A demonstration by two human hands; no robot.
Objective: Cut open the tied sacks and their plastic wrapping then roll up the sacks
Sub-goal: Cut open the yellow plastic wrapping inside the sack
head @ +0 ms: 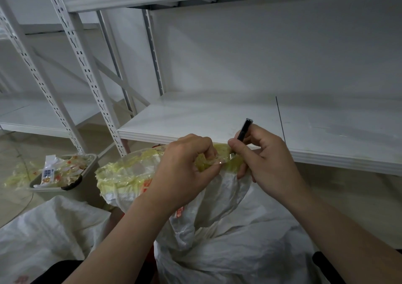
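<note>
The left hand (187,164) pinches the yellow plastic wrapping (128,173) on the white sack (217,240). The right hand (265,153) grips a black cutter (244,130) beside it.

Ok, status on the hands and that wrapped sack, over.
Left hand pinches yellowish plastic wrapping. Right hand grips black cutter, tip at the wrapping. White sack below, wrapping not yet off. Nothing blocking; shelf edge close behind.
</note>
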